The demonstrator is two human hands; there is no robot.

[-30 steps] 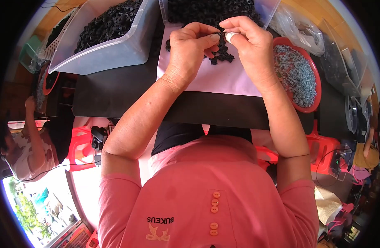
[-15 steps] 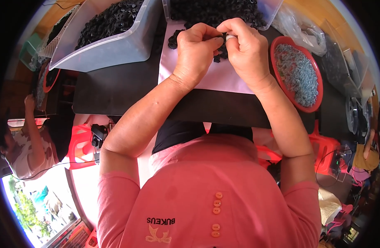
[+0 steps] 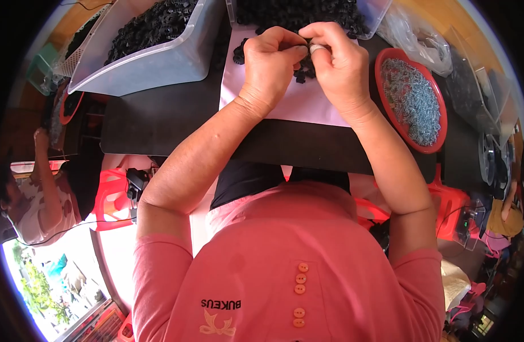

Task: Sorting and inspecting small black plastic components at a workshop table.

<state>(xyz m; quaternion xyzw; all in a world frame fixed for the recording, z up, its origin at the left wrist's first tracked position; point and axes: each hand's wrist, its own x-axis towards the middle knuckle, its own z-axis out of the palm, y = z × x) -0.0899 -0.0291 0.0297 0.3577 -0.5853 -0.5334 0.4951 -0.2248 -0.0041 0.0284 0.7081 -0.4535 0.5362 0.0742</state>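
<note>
My left hand (image 3: 271,67) and my right hand (image 3: 340,65) meet over a pale pink sheet (image 3: 307,108), thumbs and forefingers pinched together. Between the fingertips sits a small dark piece, mostly hidden, too little showing to name its kind. A whitish band wraps my right thumb or a fingertip there. Several small black plastic parts (image 3: 303,73) lie on the sheet just below the fingers. Beyond my hands stands a clear bin (image 3: 381,16), and black parts (image 3: 299,16) fill it and spill toward the sheet.
At the left stands a large translucent bin (image 3: 154,71) of black parts. A red oval basket (image 3: 442,117) of small bluish-silver pieces rests right of my hand, below a clear plastic bag (image 3: 424,48). Another person (image 3: 48,199) is at the far left. The dark table's (image 3: 159,128) front edge runs under my forearms.
Both hands stay pinched together in nearly the same place, with slight shifts of the fingers. The rest of the scene has shifted only slightly in the picture.
</note>
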